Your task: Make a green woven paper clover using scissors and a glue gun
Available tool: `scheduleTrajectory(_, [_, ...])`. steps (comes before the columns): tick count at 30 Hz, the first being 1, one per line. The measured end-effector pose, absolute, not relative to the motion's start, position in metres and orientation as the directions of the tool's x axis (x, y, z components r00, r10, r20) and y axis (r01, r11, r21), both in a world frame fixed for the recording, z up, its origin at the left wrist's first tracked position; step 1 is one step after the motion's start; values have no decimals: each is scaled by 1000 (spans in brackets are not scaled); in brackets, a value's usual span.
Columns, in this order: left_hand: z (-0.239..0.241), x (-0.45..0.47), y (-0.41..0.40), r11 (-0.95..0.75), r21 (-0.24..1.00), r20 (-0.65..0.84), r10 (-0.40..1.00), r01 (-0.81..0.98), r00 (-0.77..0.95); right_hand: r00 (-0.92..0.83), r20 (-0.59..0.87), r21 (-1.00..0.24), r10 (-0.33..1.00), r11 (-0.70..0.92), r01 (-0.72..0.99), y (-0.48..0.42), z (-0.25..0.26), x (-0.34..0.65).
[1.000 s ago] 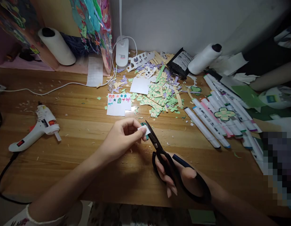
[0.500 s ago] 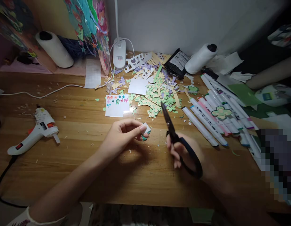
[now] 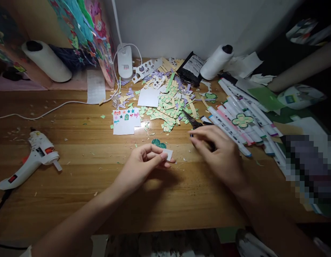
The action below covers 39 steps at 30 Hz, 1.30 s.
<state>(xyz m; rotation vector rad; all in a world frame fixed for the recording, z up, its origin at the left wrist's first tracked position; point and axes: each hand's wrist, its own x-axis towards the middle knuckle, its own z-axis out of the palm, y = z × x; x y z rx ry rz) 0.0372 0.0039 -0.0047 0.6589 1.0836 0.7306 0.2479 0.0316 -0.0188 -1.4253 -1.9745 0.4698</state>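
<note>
My left hand (image 3: 148, 160) pinches a small white piece of paper (image 3: 167, 154) between thumb and fingers, just above the table. Just beyond its fingertips shows a dark green cloverlike cutout (image 3: 159, 143); whether it touches the hand, I cannot tell. My right hand (image 3: 217, 148) is over the handles of black scissors (image 3: 192, 120). Their blades lie at the edge of the paper scraps, pointing away to the left, and the hand hides most of the handles. The right fingers are curved, with a gap to the thumb, and appear off the grips.
A heap of green, yellow and purple paper scraps (image 3: 169, 107) lies at the back, beside a sheet of small coloured drawings (image 3: 125, 125). Several markers (image 3: 229, 125) cover the right side, a green paper flower (image 3: 242, 120) on top. A glue gun (image 3: 40, 153) rests at the left.
The scissors, raised in my right hand before, now have their blades down by the scraps. The green cutout now shows beyond my left fingers, rather than under the white paper. The view has shifted.
</note>
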Motion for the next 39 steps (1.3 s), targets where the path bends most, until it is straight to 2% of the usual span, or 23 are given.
scheduleTrajectory(2, [-6,41,1,599,779,-530,787,-184,316,-319,134,-827,938,283,486,21,-15,237])
scheduleTrajectory(3, [-7,42,0,594,785,-525,789,-175,320,-351,86,-879,933,237,414,17,-14,232])
scheduleTrajectory(6, [-7,45,-2,582,798,-517,794,-155,319,-361,73,-914,930,207,349,10,-13,224])
scheduleTrajectory(10, [-8,47,-3,580,811,-519,774,-77,362,-386,222,-844,895,375,383,12,-14,227])
scheduleTrajectory(13, [-8,47,-3,533,845,-501,769,35,397,-445,399,-724,801,574,382,15,-17,230])
scheduleTrajectory(16, [-5,45,-3,457,880,-465,768,132,440,-511,503,-611,697,705,360,17,-19,232])
scheduleTrajectory(20, [0,41,-2,386,909,-409,763,155,500,-542,551,-553,635,764,333,18,-20,235])
scheduleTrajectory(26, [-1,39,-4,419,901,-413,745,114,523,-584,570,-534,578,801,272,16,-18,239])
scheduleTrajectory(29, [-1,38,-4,375,912,-407,765,169,499,-580,550,-561,601,780,277,17,-19,238])
scheduleTrajectory(34, [-1,37,-3,225,923,-352,823,313,446,-495,446,-732,746,622,277,20,-22,232])
scheduleTrajectory(37, [-5,38,-5,87,921,-261,863,381,433,-466,332,-828,820,490,272,18,-21,229])
scheduleTrajectory(39, [-8,38,-6,18,907,-221,871,420,440,-444,205,-893,872,352,278,15,-20,227])
